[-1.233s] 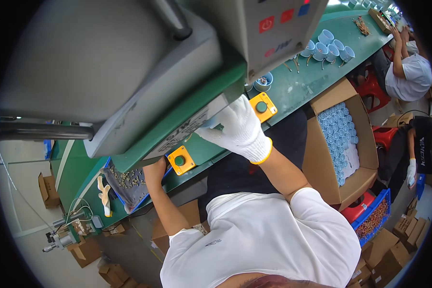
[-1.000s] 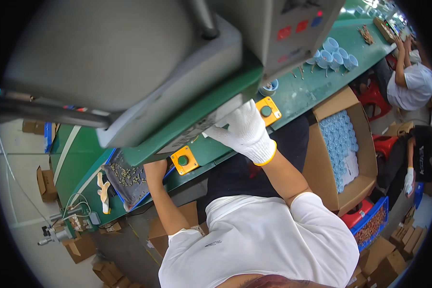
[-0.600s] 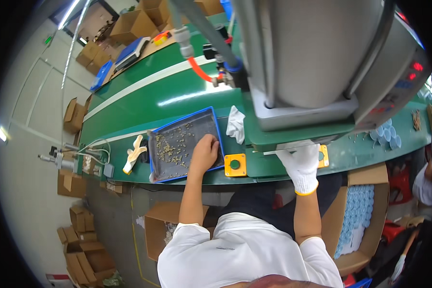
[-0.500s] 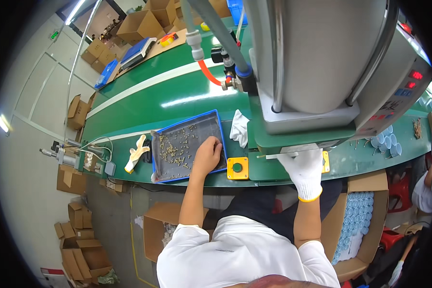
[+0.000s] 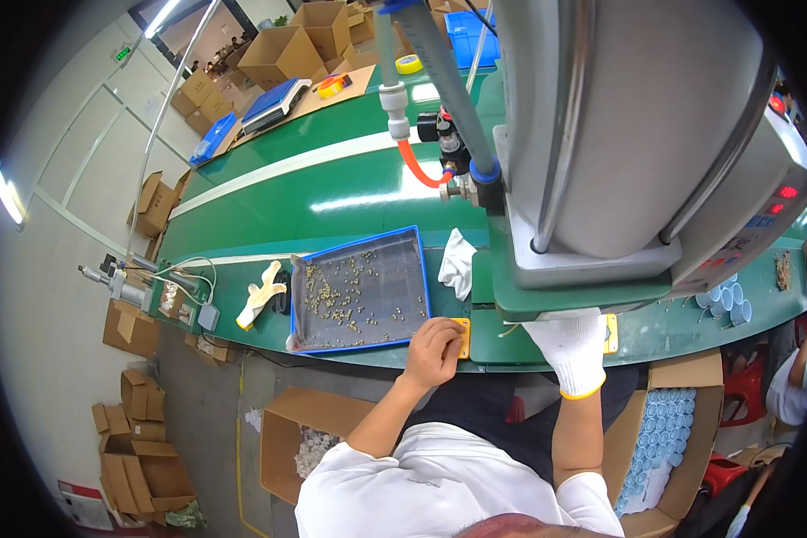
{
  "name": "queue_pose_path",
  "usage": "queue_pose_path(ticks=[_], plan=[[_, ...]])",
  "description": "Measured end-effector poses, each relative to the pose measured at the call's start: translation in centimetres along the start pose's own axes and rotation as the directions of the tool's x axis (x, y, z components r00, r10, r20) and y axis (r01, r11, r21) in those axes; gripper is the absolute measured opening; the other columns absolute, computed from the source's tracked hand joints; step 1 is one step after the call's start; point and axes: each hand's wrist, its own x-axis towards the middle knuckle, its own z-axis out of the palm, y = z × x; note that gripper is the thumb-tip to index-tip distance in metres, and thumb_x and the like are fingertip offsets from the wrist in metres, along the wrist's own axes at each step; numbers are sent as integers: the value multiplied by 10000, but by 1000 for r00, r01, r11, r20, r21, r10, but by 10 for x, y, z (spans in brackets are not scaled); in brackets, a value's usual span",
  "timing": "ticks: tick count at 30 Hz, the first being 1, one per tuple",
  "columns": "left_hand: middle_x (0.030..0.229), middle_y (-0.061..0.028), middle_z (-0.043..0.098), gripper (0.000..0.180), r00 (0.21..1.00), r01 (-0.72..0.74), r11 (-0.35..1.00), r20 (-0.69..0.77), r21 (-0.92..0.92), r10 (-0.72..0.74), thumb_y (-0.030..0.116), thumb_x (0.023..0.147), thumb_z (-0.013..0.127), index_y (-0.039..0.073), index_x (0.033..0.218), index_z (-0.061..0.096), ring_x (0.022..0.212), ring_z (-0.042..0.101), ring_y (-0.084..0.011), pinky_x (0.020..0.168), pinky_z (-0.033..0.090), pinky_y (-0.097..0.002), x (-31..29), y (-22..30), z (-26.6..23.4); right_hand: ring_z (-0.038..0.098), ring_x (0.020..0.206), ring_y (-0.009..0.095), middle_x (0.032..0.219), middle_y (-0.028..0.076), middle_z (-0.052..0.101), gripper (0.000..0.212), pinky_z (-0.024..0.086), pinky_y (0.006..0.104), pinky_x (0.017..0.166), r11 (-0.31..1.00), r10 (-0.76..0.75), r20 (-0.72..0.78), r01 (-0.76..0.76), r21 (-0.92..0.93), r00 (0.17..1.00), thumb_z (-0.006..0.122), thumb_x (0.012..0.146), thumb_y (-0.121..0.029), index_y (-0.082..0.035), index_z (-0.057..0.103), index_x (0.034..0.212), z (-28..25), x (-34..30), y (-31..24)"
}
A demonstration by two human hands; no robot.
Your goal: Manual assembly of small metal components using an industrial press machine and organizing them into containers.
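Note:
My bare left hand (image 5: pixel 435 353) is closed at the front edge of the green table, its fingers curled over the yellow button box (image 5: pixel 464 338). Whatever it pinches, if anything, is too small to make out. To its left lies a blue-rimmed tray (image 5: pixel 424 269) with a dark bottom, and small brass-coloured metal pieces (image 5: pixel 327 300) are scattered in it. My right hand (image 5: pixel 569 351), in a white knit glove with a yellow cuff, reaches under the head of the large grey and green press (image 5: pixel 583 296). The press hides its fingers and anything in them.
Left of the tray lies another glove (image 5: pixel 262 294); a white cloth (image 5: pixel 457 264) rests behind the button box. Blue cups (image 5: pixel 722 299) stand right of the press. Below the table, one open carton (image 5: pixel 318 408) is at left; another holds many blue cups (image 5: pixel 662 430).
My left hand has left the tray and moved right to the yellow button box. My gloved right hand stays under the press. The whole view has shifted slightly.

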Motion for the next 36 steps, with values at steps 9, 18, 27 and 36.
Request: queue_pose_path(ticks=[9, 18, 27, 36], plan=[[973, -133, 756, 135, 996, 10, 999, -85, 38, -7, -37, 838, 730, 24, 931, 654, 900, 722, -364, 810, 582, -455, -4, -9, 13, 747, 824, 299, 887, 62, 784, 286, 575, 417, 746, 980, 8, 19, -4, -201, 1000, 832, 829, -379, -130, 788, 962, 27, -17, 25], [932, -144, 748, 122, 994, -22, 999, -102, 47, 27, -38, 870, 704, 21, 950, 633, 831, 697, -358, 757, 563, -447, -4, -5, 12, 733, 767, 310, 822, 62, 765, 223, 570, 414, 710, 999, 28, 17, -27, -28, 999, 812, 814, -351, -137, 788, 872, -5, -2, -7], [912, -187, 725, 113, 995, -10, 999, -97, 34, 13, -60, 830, 690, 18, 894, 639, 824, 702, -409, 744, 565, -476, -5, -13, 12, 701, 858, 407, 912, 148, 735, 386, 576, 469, 772, 976, 112, 43, -118, 182, 993, 901, 806, -293, -110, 774, 1121, 13, -17, 10], [962, -164, 756, 104, 995, -25, 1000, -97, -1, 25, -39, 918, 680, 16, 988, 626, 808, 663, -348, 745, 512, -432, -7, -19, 24, 721, 753, 303, 917, 108, 711, 511, 564, 410, 690, 903, 170, -86, -119, 414, 982, 941, 787, -180, -65, 693, 1219, 11, -4, 12]])
